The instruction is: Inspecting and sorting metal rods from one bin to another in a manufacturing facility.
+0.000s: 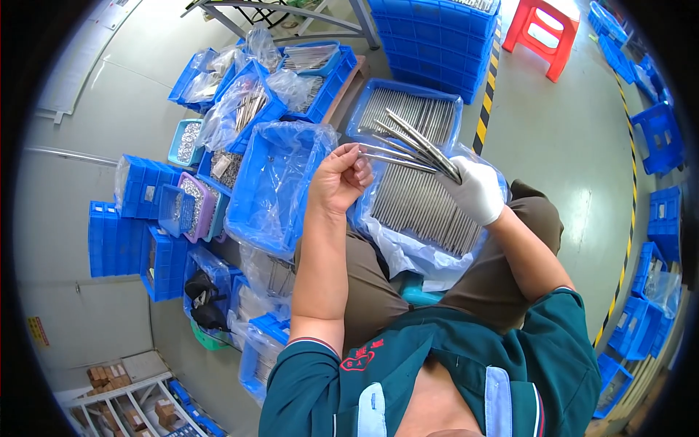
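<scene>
My right hand [477, 192], in a white glove, is closed round the near ends of several slender silvery metal rods [424, 143], which fan out toward the upper left. My bare left hand [341, 175] pinches the far tip of one thin metal rod [397, 160] from that fan; its other end stays among the bunch. Below the hands, a blue crate lined with plastic holds rows of similar metal rods [419, 207]. Just beyond it stands another blue crate [460, 109] with more rods in rows. Left of my left hand is a blue crate [251, 207] lined with clear plastic.
Blue crates with bagged metal parts [251, 105] crowd the left. Small tubs [207, 211] of shiny pieces stand among them. Tall stacked blue crates [433, 51] rise ahead, and a red stool [542, 36] stands far right. More blue crates [659, 138] line the right side.
</scene>
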Demonstrator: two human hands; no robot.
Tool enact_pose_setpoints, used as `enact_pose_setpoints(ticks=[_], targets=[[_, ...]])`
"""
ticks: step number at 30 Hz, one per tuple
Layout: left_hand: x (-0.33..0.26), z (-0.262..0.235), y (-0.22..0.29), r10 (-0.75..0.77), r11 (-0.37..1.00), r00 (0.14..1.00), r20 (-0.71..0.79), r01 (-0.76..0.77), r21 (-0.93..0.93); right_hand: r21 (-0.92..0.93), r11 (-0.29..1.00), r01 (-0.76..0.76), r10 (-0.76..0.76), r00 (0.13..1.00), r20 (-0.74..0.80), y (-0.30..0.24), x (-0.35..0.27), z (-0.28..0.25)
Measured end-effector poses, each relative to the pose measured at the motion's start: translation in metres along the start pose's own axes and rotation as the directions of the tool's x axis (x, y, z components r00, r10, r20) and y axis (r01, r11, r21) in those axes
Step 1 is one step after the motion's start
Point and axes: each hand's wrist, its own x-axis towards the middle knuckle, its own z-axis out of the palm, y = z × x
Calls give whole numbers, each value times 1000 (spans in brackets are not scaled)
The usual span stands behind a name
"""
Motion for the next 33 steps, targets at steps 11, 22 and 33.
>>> enact_pose_setpoints(ticks=[11,22,33], targets=[[-2,15,-17,329,906,944,-6,-314,284,237,936,-260,231,962,144,-4,2,5],[-7,20,-16,496,460,868,-19,-244,854,230,936,-266,257,964,71,-1,5,3],[-4,14,1,409,765,900,-152,-246,596,162,968,-192,166,973,162,-6,-1,5]])
